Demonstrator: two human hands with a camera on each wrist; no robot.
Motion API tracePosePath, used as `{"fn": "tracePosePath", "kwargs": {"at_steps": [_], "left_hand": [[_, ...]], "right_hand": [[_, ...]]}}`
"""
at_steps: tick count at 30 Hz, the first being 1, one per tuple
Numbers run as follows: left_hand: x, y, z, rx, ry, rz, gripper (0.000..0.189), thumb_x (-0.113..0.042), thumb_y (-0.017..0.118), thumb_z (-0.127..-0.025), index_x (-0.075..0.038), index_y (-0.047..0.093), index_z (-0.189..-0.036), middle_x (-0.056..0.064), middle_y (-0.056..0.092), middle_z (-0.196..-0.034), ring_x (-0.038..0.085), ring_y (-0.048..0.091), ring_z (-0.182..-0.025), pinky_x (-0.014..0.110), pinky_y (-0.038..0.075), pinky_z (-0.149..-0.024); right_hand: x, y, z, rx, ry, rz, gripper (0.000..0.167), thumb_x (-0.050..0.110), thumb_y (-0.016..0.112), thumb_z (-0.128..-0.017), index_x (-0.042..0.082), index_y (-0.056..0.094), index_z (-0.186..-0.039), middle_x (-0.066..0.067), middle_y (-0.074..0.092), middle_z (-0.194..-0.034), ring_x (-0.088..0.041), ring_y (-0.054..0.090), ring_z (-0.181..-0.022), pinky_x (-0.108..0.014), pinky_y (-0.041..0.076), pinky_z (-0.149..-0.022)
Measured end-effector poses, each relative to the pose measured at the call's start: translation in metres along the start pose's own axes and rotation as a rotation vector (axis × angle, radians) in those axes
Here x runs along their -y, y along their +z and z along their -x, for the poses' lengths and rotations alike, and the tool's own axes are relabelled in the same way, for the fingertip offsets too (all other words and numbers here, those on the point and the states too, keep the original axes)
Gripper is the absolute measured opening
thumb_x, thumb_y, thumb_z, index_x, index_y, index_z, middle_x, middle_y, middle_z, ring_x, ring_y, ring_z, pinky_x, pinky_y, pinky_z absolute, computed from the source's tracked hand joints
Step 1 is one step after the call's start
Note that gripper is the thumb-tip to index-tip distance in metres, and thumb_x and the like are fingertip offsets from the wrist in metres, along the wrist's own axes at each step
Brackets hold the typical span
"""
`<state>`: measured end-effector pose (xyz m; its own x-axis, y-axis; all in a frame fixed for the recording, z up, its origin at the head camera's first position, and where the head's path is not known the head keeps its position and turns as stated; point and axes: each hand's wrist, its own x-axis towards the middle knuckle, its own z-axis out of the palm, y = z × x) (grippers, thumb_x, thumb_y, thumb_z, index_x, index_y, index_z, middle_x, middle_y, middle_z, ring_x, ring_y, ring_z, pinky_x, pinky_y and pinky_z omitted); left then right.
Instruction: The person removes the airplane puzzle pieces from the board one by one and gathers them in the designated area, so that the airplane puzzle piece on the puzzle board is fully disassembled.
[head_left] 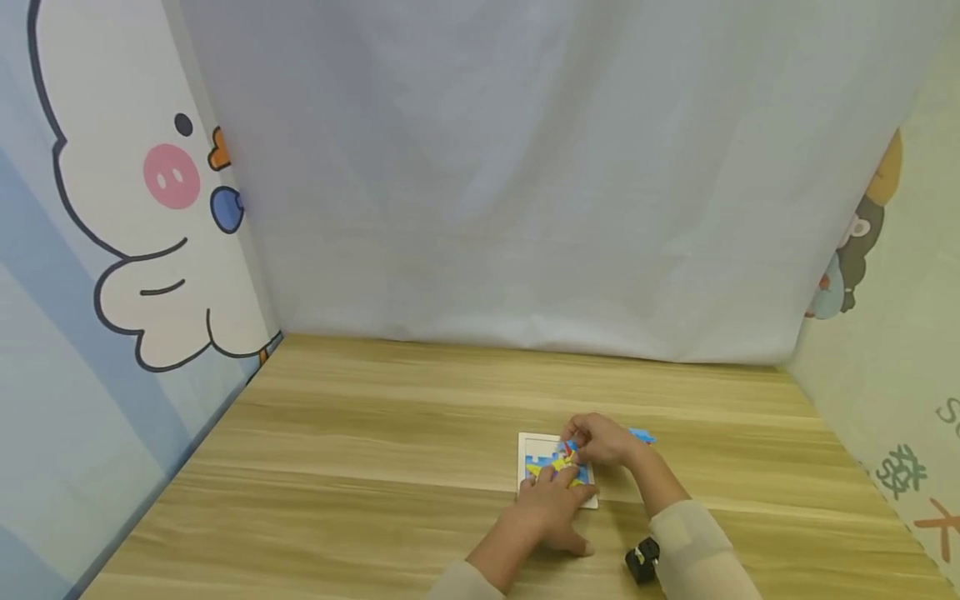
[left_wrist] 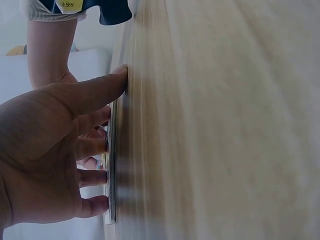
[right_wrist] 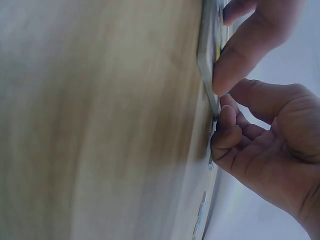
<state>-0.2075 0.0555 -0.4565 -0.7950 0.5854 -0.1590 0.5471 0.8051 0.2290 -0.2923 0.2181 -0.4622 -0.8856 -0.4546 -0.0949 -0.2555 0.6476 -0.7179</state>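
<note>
The left hand (head_left: 550, 510) rested spread fingers on the square, white-framed, multicoloured jigsaw puzzle (head_left: 555, 461) on the wood-grain bench (head_left: 337, 483); the right hand's (head_left: 606, 442) fingers were bent at its edge, grip undeterminable.

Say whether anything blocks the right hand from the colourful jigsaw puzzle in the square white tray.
Nothing visible does: the right hand is at the puzzle, far right, while the left hand covers the near part.
</note>
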Motion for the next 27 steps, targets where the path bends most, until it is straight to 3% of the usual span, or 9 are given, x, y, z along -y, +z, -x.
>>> {"fn": "tracePosePath", "kwargs": {"at_steps": [10, 17, 27], "left_hand": [[-0.002, 0.001, 0.002, -0.015, -0.008, 0.012, 0.074, -0.053, 0.076, -0.068, -0.032, 0.049, -0.133, -0.003, 0.034, -0.145, 0.023, 0.035, -0.124, 0.046, 0.037, -0.093], [-0.001, 0.001, 0.001, -0.014, -0.024, -0.013, 0.076, -0.055, 0.075, -0.068, -0.034, 0.048, -0.135, -0.004, 0.034, -0.145, 0.022, 0.036, -0.121, 0.043, 0.037, -0.090], [0.001, 0.000, 0.001, -0.005, -0.010, 0.025, 0.073, -0.053, 0.075, -0.069, -0.033, 0.049, -0.135, -0.004, 0.033, -0.145, 0.023, 0.033, -0.124, 0.044, 0.036, -0.091]], "right_hand": [[-0.007, -0.003, 0.005, -0.078, -0.044, -0.133, 0.009, -0.001, 0.061, -0.084, -0.002, 0.058, -0.093, -0.006, 0.058, -0.081, -0.018, 0.052, -0.073, -0.031, 0.044, -0.064], [-0.009, -0.005, 0.008, -0.152, -0.021, -0.265, 0.015, 0.005, 0.060, -0.088, -0.005, 0.058, -0.099, -0.008, 0.058, -0.077, -0.018, 0.051, -0.066, -0.030, 0.044, -0.060], [-0.009, -0.005, 0.014, -0.181, 0.024, -0.304, 0.021, 0.007, 0.061, -0.088, -0.007, 0.057, -0.103, -0.009, 0.059, -0.078, -0.020, 0.053, -0.069, -0.031, 0.045, -0.061]]}}
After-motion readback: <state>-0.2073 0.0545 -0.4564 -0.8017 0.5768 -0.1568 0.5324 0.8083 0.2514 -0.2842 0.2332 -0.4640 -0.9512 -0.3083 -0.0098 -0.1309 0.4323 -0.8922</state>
